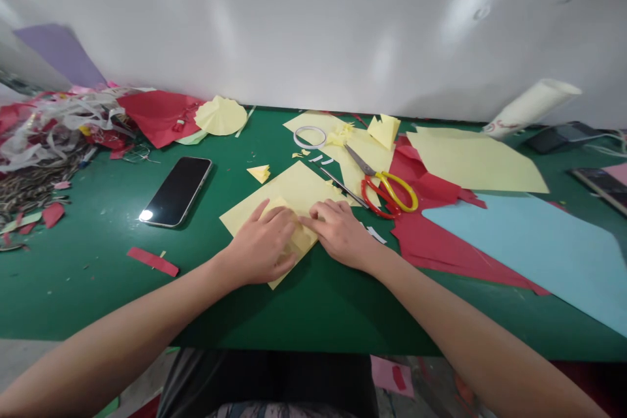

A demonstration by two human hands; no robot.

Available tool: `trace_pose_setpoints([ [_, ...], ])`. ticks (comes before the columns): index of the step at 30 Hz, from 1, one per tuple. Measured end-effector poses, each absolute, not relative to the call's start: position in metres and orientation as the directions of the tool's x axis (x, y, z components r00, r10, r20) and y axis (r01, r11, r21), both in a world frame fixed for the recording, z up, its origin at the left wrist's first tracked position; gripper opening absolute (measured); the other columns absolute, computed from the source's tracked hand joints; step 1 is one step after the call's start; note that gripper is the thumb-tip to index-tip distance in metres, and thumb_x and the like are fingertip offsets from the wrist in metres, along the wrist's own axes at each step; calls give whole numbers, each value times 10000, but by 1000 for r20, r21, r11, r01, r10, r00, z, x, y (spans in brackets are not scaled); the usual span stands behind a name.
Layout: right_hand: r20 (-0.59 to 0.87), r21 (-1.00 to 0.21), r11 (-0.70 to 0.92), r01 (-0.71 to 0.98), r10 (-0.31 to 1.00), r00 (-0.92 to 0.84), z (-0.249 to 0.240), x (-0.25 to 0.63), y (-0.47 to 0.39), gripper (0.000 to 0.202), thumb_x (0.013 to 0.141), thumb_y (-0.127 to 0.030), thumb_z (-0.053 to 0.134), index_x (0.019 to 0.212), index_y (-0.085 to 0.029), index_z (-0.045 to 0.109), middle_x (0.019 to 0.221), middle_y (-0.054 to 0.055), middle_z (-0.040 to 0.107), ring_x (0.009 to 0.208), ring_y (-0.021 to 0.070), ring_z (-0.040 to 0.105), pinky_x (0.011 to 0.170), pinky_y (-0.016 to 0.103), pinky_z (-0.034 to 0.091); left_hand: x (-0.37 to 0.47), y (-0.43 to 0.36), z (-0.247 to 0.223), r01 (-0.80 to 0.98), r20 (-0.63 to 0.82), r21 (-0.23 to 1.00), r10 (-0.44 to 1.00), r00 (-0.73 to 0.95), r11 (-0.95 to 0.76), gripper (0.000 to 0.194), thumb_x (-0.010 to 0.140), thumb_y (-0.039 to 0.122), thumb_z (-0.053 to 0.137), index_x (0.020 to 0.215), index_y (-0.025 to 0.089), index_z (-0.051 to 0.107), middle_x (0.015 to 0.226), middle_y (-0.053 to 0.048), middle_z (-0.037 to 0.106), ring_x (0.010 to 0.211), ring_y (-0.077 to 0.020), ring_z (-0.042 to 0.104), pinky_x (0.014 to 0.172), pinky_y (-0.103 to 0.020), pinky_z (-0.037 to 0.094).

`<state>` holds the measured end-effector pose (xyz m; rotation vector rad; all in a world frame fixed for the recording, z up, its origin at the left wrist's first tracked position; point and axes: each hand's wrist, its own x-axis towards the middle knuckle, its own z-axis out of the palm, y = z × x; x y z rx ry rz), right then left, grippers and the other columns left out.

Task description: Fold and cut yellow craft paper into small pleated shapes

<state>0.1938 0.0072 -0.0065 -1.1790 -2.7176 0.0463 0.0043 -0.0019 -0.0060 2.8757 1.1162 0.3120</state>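
Note:
A pale yellow paper sheet (298,177) lies on the green table, with a smaller folded piece of yellow paper (304,238) on top of it. My left hand (264,241) rests over both, fingers stretched out and thumb apart, pressing on the folded paper. From the other side, my right hand (340,232) has its fingers curled and its index finger at the edge of that folded paper. Its thumb is partly hidden. Beyond my right hand lie scissors (379,175) with one red and one yellow handle, beside a slim metal tool (337,181).
A phone (177,192) lies left of the sheet. A roll of tape (309,137) and yellow scraps (259,173) are behind it. Red paper (431,235) and light blue paper (539,241) spread to the right. Clutter (63,130) fills the far left, and a white wall (313,32) stands behind.

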Motion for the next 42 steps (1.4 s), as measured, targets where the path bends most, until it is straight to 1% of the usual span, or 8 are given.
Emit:
trace_pose_setpoints([
  [4, 119, -92, 665, 741, 746, -655, -5, 189, 5, 355, 801, -71, 331, 1094, -174, 504, 892, 70, 509, 817, 178, 403, 691, 309, 227, 3, 1, -11, 675, 123, 109, 683, 720, -730, 417, 797, 444, 371, 1067, 138, 455, 1290, -165, 333, 1239, -284, 222, 981, -455, 234],
  [7, 94, -56, 659, 750, 752, -653, -4, 184, 5, 371, 766, -49, 346, 1090, -155, 492, 944, 84, 531, 829, 192, 407, 676, 312, 221, 2, 1, -13, 680, 103, 119, 690, 716, -723, 463, 786, 494, 368, 1089, 148, 426, 1321, -181, 276, 1252, -295, 182, 982, -475, 210],
  [11, 87, 13, 657, 754, 750, -656, -3, 176, 9, 351, 765, -60, 344, 1073, -139, 491, 987, 91, 551, 825, 204, 406, 659, 322, 208, 1, 1, -16, 711, 129, 117, 720, 681, -693, 501, 752, 568, 374, 1027, 157, 458, 1338, -203, 224, 1253, -335, 150, 968, -533, 164],
  [19, 87, 81, 640, 764, 759, -645, -2, 158, 26, 322, 794, -88, 335, 1067, -152, 494, 985, 79, 556, 832, 209, 403, 639, 325, 191, -2, -1, -19, 749, 144, 101, 755, 640, -654, 540, 731, 623, 353, 983, 166, 491, 1320, -227, 256, 1245, -365, 147, 942, -590, 98],
  [26, 79, 74, 644, 761, 757, -649, -1, 149, 35, 335, 764, -64, 360, 1059, -146, 496, 983, 84, 548, 834, 209, 404, 642, 323, 190, -2, 0, -21, 750, 130, 109, 758, 640, -652, 572, 715, 645, 349, 1005, 170, 483, 1316, -226, 270, 1247, -369, 130, 935, -604, 63],
  [33, 74, 76, 643, 762, 759, -647, -2, 152, 33, 324, 796, -84, 339, 1077, -148, 486, 982, 75, 548, 834, 201, 407, 639, 322, 185, -2, 0, -21, 768, 120, 80, 771, 625, -635, 590, 724, 654, 307, 996, 165, 494, 1323, -226, 259, 1247, -364, 140, 939, -597, 49],
  [37, 68, 56, 637, 769, 766, -640, 1, 156, 28, 297, 778, -70, 351, 1015, -149, 512, 966, 56, 553, 830, 188, 416, 648, 320, 188, -1, 0, -21, 781, 114, 50, 780, 615, -623, 657, 705, 666, 325, 1093, 154, 465, 1315, -226, 281, 1241, -365, 164, 933, -608, 40],
  [42, 66, 31, 640, 768, 765, -640, 1, 161, 22, 291, 770, -74, 364, 1014, -141, 509, 984, 60, 554, 839, 184, 422, 658, 321, 193, 0, -2, -21, 802, 186, -9, 787, 588, -597, 777, 680, 673, 360, 1223, 117, 358, 1286, -232, 327, 1215, -354, 241, 932, -618, 19],
])
